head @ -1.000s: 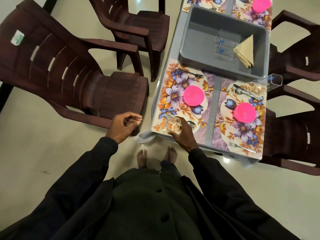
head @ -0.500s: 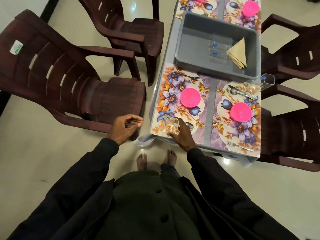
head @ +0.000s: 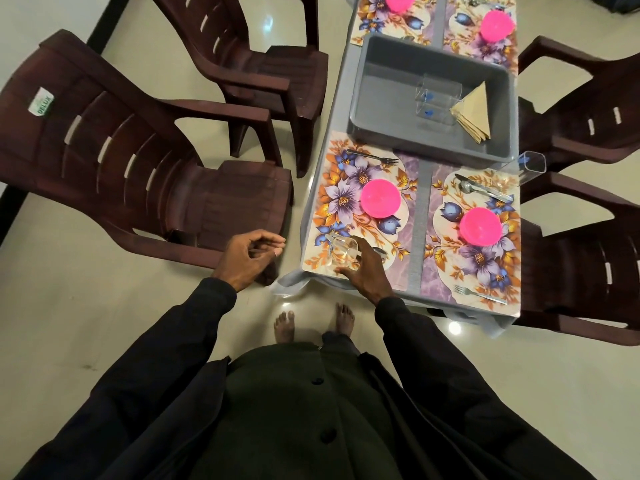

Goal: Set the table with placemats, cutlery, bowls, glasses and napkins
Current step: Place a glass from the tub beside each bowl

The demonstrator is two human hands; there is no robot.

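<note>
My right hand [head: 367, 271] grips a clear glass [head: 343, 251] that stands on the near corner of the left floral placemat [head: 346, 188]. That mat also carries a pink bowl [head: 380, 198], a fork [head: 372, 158] and a spoon [head: 380, 251] partly hidden by my hand. My left hand [head: 247, 259] hovers off the table with loosely curled fingers and holds nothing. The right placemat [head: 446, 251] has a pink bowl [head: 480, 226], a spoon and knife [head: 483, 190], a fork [head: 479, 294] and a clear glass [head: 528, 166]. A grey tub [head: 388, 133] holds two clear glasses [head: 437, 102] and folded napkins [head: 473, 114].
Dark brown plastic chairs stand on both sides of the narrow table: two on the left [head: 138, 161] [head: 249, 53], two on the right [head: 588, 258] [head: 581, 109]. Two more set placemats with pink bowls [head: 497, 25] lie at the far end. My bare feet [head: 313, 323] stand at the table's near end.
The view has tilted so the table sits lower in frame and more of the far mats shows. My right hand stays on the glass; my left hand has barely moved.
</note>
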